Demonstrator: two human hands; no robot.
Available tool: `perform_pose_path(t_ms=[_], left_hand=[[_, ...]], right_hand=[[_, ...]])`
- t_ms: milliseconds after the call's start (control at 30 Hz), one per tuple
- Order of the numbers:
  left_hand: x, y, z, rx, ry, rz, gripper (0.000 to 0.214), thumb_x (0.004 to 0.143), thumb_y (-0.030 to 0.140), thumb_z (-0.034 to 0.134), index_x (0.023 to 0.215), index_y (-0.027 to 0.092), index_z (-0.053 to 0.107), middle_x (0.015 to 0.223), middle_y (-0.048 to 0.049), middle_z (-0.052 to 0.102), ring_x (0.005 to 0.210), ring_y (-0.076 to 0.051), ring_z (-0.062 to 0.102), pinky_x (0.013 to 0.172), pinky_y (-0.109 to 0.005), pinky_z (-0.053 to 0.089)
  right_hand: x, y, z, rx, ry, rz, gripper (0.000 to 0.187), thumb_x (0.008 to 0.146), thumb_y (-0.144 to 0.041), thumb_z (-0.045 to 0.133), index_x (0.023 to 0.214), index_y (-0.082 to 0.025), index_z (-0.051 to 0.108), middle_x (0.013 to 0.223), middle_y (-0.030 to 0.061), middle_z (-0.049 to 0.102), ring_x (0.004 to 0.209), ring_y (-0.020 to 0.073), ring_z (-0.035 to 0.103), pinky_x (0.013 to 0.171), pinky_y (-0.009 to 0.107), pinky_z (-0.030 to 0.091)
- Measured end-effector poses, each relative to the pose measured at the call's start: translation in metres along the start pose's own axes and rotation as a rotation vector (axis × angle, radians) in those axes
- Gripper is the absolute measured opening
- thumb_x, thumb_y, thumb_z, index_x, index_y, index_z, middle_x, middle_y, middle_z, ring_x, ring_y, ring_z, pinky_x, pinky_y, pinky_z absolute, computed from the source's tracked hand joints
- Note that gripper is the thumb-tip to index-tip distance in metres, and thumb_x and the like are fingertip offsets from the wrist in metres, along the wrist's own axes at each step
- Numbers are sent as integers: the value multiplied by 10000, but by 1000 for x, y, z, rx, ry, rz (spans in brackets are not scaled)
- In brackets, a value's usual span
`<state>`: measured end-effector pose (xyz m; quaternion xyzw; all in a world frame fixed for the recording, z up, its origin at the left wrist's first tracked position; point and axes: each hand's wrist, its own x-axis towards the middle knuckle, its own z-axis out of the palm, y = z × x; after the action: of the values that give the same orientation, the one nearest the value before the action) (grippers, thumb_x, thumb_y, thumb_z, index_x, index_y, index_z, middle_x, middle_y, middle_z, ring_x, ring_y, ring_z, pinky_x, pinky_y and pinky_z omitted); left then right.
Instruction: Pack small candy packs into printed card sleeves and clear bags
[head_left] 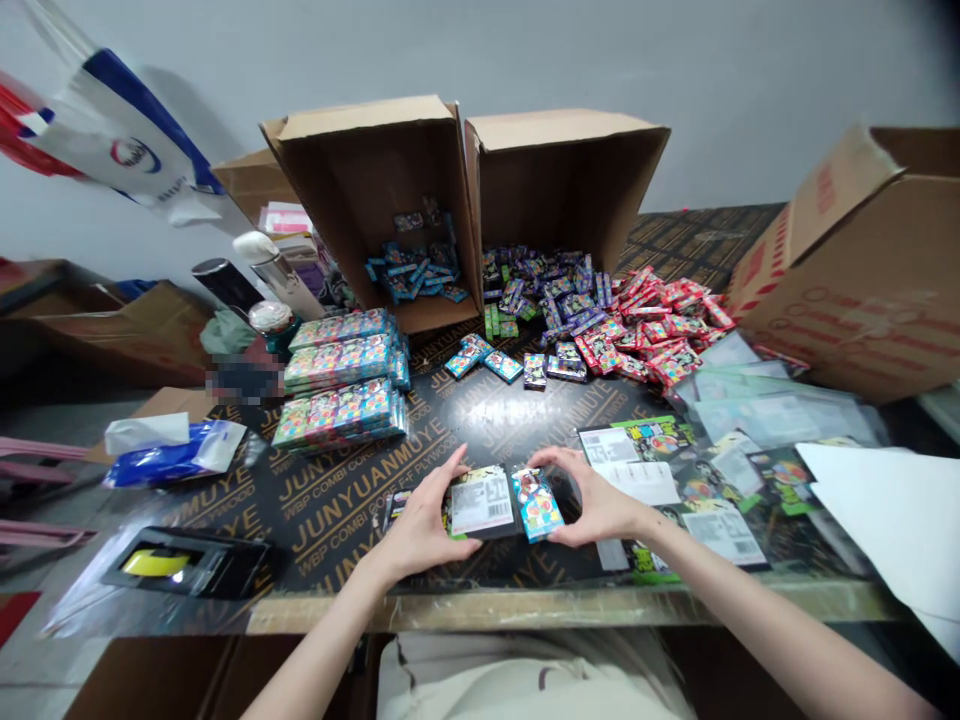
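My left hand (424, 525) grips the left edge of a flat printed card (480, 503) with a barcode label, lying on the dark plywood table (337, 500). Fingers and thumb of my right hand (596, 500) pinch a small blue candy box (536, 503), held right beside the card. Both hands sit close together near the table's front edge. Several more small boxes lie further back: blue ones (480, 357), purple ones (551, 290) and a red heap (660, 325).
Two open cardboard boxes (375, 190) (562, 180) lie tipped on their sides at the back. A large carton (862, 270) stands at right. Stacked multicoloured packs (341, 375) are at left, printed cards and clear sleeves (720, 470) at right, a tape dispenser (172, 565) front left.
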<state>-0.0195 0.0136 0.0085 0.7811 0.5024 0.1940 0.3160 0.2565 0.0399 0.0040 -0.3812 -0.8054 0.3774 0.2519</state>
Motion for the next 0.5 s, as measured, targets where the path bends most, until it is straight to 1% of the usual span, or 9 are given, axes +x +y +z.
perform_pose_path(t_ms=[67,167,267,300,367,400,433,467,500], left_hand=[[-2,1,2,9,-17,33,1024,561,223,693,1397,239,102,1269,-68,482,1182,-239,441,1048,-427,276],[-4,1,7,30,-11,70,994,570,256,695,1389,231,131,1295,-78,460,1215,-251,406,1067,-452,242],[-4,3,11,41,15,82,990,573,266,693,1388,231,131,1335,-87,414,1232,-261,387,1081,-477,203],[-3,3,11,38,27,76,996,576,266,692,1390,233,118,1331,-89,417,1224,-261,396,1079,-484,204],[-1,5,11,31,63,51,1000,585,266,689,1391,240,97,1299,-89,443,1197,-259,425,1061,-493,235],[1,6,11,28,84,35,997,589,265,688,1390,244,95,1278,-88,458,1183,-259,438,1048,-494,256],[2,6,10,24,99,25,993,592,262,689,1389,249,98,1261,-86,467,1171,-260,447,1035,-492,276],[4,7,10,18,109,21,991,591,259,690,1389,252,101,1254,-85,469,1161,-261,453,1023,-489,292],[5,7,11,8,114,22,998,586,257,693,1390,255,101,1250,-86,467,1153,-264,456,1013,-486,306]], right_hand=[[4,-3,-4,-7,-55,-27,683,494,-218,699,1128,-205,444,1112,46,515,1064,239,449,964,392,308],[8,-6,-3,-83,-56,-73,699,508,-228,706,1152,-200,437,1112,58,531,1065,246,461,997,431,252],[8,-8,2,-148,-63,-140,776,536,-327,741,1222,-217,396,1168,79,531,1099,264,465,1025,465,184],[8,-8,4,-158,-50,-144,837,534,-381,753,1257,-225,364,1208,90,513,1124,274,454,1027,471,176],[6,-9,6,-174,58,-103,947,528,-469,759,1316,-237,287,1262,108,480,1163,294,429,1024,484,170],[5,-11,7,-176,129,-69,949,558,-484,743,1334,-240,255,1250,110,494,1164,294,432,1023,491,163],[3,-13,9,-168,176,-36,904,618,-478,710,1347,-243,229,1212,106,528,1157,286,444,1022,496,154],[2,-15,11,-149,179,-18,829,696,-455,658,1359,-246,206,1156,94,571,1149,271,458,1024,496,145],[2,-18,12,-123,141,-16,747,770,-419,594,1371,-252,184,1097,77,609,1143,253,470,1027,493,137]])
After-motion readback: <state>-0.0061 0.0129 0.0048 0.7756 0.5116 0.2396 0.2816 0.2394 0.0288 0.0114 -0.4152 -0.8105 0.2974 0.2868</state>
